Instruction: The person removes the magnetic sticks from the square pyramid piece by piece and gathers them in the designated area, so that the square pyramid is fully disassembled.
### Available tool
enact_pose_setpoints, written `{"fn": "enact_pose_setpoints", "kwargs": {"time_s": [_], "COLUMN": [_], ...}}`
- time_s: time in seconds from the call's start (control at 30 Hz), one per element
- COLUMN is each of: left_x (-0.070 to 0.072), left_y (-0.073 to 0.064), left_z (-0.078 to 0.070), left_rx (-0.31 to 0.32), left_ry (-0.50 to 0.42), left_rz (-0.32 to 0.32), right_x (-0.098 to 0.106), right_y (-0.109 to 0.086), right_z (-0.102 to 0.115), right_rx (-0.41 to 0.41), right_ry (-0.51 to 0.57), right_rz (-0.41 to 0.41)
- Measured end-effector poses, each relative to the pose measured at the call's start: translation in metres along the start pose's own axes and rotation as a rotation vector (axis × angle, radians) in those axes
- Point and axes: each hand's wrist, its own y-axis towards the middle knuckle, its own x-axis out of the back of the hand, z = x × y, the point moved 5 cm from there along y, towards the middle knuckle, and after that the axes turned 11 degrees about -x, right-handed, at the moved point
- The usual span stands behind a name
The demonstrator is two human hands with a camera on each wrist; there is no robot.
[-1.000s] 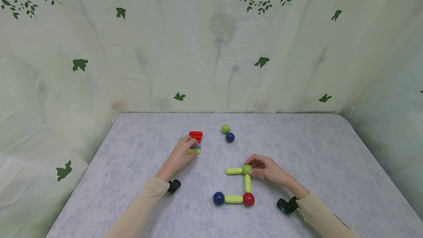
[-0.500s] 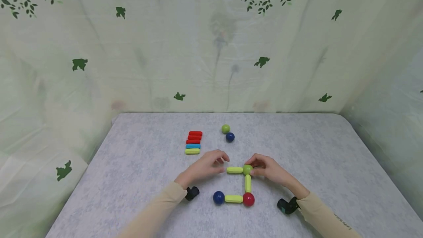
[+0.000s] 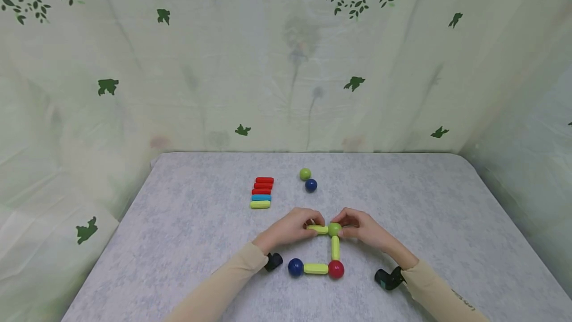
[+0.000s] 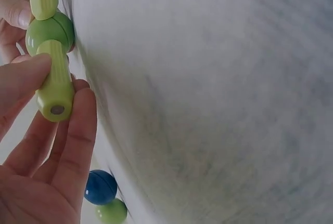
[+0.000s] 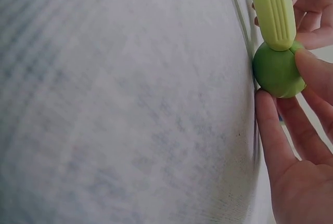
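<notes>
My left hand [image 3: 292, 226] pinches a yellow-green magnetic rod [image 4: 57, 86] between thumb and fingers; its free end shows a round metal spot. The rod's other end touches a green ball [image 3: 334, 229]. My right hand [image 3: 364, 231] grips that ball between thumb and fingertips, seen close in the right wrist view. From the ball a second yellow-green rod [image 3: 335, 248] runs toward me to a red ball [image 3: 336, 269]. A third yellow-green rod [image 3: 316, 269] joins the red ball to a dark blue ball [image 3: 296, 267] on the left.
Behind my left hand lie several rods in a column: red rods [image 3: 262, 186], a blue rod [image 3: 261, 198] and a yellow-green rod [image 3: 260, 204]. Farther back sit a loose green ball [image 3: 305, 174] and a dark blue ball [image 3: 311, 185]. A curtain [image 3: 268, 88] hangs behind the table [image 3: 178, 212].
My left hand has left the column of rods, moved right and toward me, and taken hold of the rod beside the green ball. My right hand stays on that ball.
</notes>
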Motion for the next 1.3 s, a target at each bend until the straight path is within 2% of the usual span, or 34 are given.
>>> {"fn": "enact_pose_setpoints", "kwargs": {"time_s": [0.13,0.33,0.4,0.5,0.57,0.7,0.9,1.03,1.3], "left_x": [-0.001,0.001,0.003,0.009,0.015,0.029,0.051,0.063,0.076], "left_y": [0.003,0.002,-0.001,-0.006,-0.011,-0.024,-0.052,-0.07,-0.09], "left_z": [-0.003,-0.005,-0.003,0.0,0.001,0.006,0.017,0.027,0.039], "left_rx": [-0.006,0.028,0.027,0.02,0.03,0.063,0.137,0.192,0.273], "left_ry": [0.069,0.196,0.198,0.136,0.11,0.117,0.121,0.161,0.261], "left_rz": [-0.007,-0.03,-0.041,-0.058,-0.074,-0.125,-0.232,-0.288,-0.311], "right_x": [0.0,-0.001,-0.001,-0.001,0.0,0.0,0.0,0.0,-0.001], "right_y": [0.0,0.0,0.0,0.001,0.0,0.0,-0.001,-0.001,-0.001], "right_z": [0.0,-0.001,0.0,-0.001,0.0,0.0,0.0,0.001,0.0], "right_rx": [-0.009,-0.018,-0.022,-0.023,-0.022,-0.023,-0.02,-0.016,-0.024], "right_ry": [-0.002,0.005,0.006,0.004,0.006,0.009,0.01,0.011,0.001], "right_rz": [-0.002,0.0,0.003,0.004,0.005,0.008,0.012,0.012,0.006]}}
